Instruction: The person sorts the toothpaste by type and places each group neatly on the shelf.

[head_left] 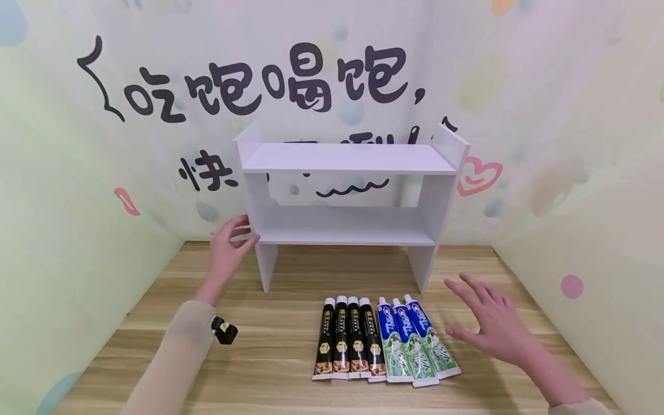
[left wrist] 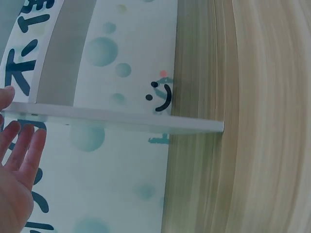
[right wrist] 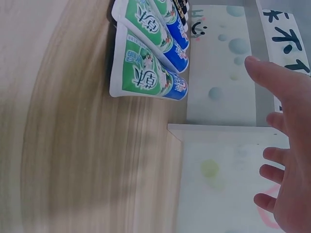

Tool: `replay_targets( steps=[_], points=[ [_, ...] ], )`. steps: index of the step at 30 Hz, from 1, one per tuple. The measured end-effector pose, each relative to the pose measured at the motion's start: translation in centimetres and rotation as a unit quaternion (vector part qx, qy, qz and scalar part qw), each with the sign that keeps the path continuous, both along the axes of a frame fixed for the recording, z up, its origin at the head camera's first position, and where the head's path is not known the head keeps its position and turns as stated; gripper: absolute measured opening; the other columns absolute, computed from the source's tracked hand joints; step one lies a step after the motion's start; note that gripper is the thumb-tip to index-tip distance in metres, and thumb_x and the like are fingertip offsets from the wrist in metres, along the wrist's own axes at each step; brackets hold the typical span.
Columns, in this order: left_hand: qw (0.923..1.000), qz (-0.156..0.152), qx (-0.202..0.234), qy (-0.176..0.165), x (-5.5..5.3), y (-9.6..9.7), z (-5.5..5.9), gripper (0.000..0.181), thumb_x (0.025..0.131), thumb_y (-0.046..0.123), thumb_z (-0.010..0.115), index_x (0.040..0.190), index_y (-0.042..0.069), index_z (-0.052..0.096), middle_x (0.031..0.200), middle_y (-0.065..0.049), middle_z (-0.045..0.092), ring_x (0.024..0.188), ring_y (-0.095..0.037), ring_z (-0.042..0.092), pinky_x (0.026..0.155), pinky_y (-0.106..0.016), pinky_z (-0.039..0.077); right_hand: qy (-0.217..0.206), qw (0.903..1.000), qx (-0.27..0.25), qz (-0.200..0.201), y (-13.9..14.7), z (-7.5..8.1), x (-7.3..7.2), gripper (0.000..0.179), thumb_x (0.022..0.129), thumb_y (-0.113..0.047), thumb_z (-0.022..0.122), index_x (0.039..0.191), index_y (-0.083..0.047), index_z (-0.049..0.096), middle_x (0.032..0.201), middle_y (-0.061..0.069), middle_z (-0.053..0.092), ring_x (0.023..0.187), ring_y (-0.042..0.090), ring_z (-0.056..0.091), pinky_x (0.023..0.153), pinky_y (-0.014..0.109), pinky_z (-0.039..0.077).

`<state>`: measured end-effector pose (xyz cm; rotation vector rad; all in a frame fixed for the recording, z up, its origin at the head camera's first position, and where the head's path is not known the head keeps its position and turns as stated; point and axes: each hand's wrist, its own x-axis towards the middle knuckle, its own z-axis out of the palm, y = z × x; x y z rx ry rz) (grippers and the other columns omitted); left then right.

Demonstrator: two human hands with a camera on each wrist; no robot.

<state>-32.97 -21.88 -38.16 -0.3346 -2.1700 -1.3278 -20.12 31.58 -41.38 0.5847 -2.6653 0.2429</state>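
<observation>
A white two-tier shelf [head_left: 347, 157] stands upright on the wooden table. My left hand [head_left: 230, 245] is at its left side panel [left wrist: 121, 116], thumb on one side of the panel's edge and the fingers, loosely bent, on the other; whether they touch is unclear. In front of the shelf lie several black toothpaste tubes [head_left: 340, 340] and, beside them, three blue-and-green toothpaste tubes [head_left: 410, 340], caps toward the shelf. Right of these tubes hovers my right hand [head_left: 490, 323], fingers spread, holding nothing. The right wrist view shows its thumb and fingertips apart from the shelf.
Patterned walls [head_left: 570, 144] with large black lettering enclose the table [head_left: 249, 369] at the back and both sides. Both shelf tiers [head_left: 347, 225] are bare. A small black object [head_left: 225, 331] appears at my left sleeve.
</observation>
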Motion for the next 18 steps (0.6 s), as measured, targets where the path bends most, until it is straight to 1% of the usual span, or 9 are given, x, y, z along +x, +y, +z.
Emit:
replay_targets(
  steps=[2,3,6,8,10,13,16,18],
  points=[
    [0.9996,0.015,0.021,-0.008,-0.1,0.3,-0.1,0.048,0.088,0.009,0.074,0.132,0.000,0.057,0.128,-0.023,0.064,0.109,-0.039,0.066,0.077,-0.006,0.052,0.003,1.0000,-0.004,0.001,-0.2,-0.3,-0.1,0.091,0.077,-0.051,0.080,0.153,-0.031,0.034,0.154,0.018,0.038,0.127,0.045,0.042,0.090,0.070,0.036],
    [0.9992,0.021,0.032,-0.014,0.0,0.5,-0.1,0.047,0.088,0.009,0.074,0.131,0.000,0.058,0.126,-0.023,0.065,0.108,-0.039,0.067,0.075,-0.003,0.050,0.005,1.0000,-0.006,0.002,-0.2,-0.4,-0.2,0.091,0.076,-0.050,0.080,0.153,-0.031,0.035,0.152,0.018,0.040,0.127,0.045,0.042,0.091,0.071,0.036],
    [0.9968,0.031,0.067,-0.029,0.3,1.1,0.2,0.046,0.088,0.007,0.073,0.131,0.000,0.059,0.124,-0.023,0.066,0.107,-0.039,0.066,0.072,-0.001,0.048,0.006,0.9999,-0.014,0.005,-0.4,-0.8,-0.3,0.090,0.076,-0.048,0.081,0.152,-0.029,0.037,0.150,0.018,0.043,0.126,0.045,0.043,0.092,0.072,0.036],
    [0.9956,0.036,0.080,-0.034,0.9,1.6,0.7,0.046,0.087,0.005,0.073,0.131,-0.001,0.059,0.123,-0.025,0.066,0.107,-0.039,0.066,0.071,-0.001,0.048,0.004,0.9998,-0.020,0.008,-0.6,-1.0,-0.4,0.089,0.076,-0.046,0.081,0.152,-0.027,0.038,0.148,0.018,0.045,0.125,0.046,0.044,0.093,0.072,0.036],
    [0.9952,0.038,0.085,-0.032,1.6,2.0,1.3,0.046,0.087,0.002,0.073,0.130,-0.003,0.058,0.123,-0.027,0.066,0.106,-0.039,0.065,0.071,-0.002,0.049,-0.002,0.9996,-0.027,0.011,-0.7,-1.2,-0.5,0.088,0.077,-0.044,0.081,0.152,-0.026,0.038,0.147,0.018,0.046,0.124,0.045,0.045,0.094,0.071,0.036],
    [0.9955,0.043,0.080,-0.026,2.5,2.6,2.0,0.046,0.087,-0.001,0.072,0.130,-0.006,0.058,0.121,-0.028,0.066,0.104,-0.038,0.065,0.071,-0.003,0.050,-0.008,0.9992,-0.034,0.017,-0.9,-1.7,-0.6,0.087,0.078,-0.043,0.081,0.152,-0.024,0.038,0.146,0.018,0.047,0.123,0.046,0.046,0.094,0.071,0.036],
    [0.9955,0.050,0.078,-0.021,3.0,3.1,2.2,0.045,0.087,-0.002,0.071,0.130,-0.006,0.058,0.121,-0.028,0.066,0.103,-0.035,0.065,0.072,-0.004,0.050,-0.008,0.9986,-0.045,0.028,-1.1,-2.1,-0.6,0.086,0.077,-0.041,0.081,0.150,-0.021,0.041,0.143,0.018,0.050,0.120,0.045,0.049,0.094,0.069,0.037],
    [0.9955,0.051,0.078,-0.018,3.1,3.2,2.2,0.045,0.087,-0.002,0.070,0.130,-0.006,0.057,0.121,-0.028,0.065,0.103,-0.036,0.065,0.073,-0.004,0.050,-0.004,0.9981,-0.051,0.034,-1.2,-2.4,-0.7,0.085,0.077,-0.041,0.082,0.150,-0.020,0.042,0.142,0.018,0.051,0.119,0.044,0.050,0.093,0.068,0.038]
  ],
)
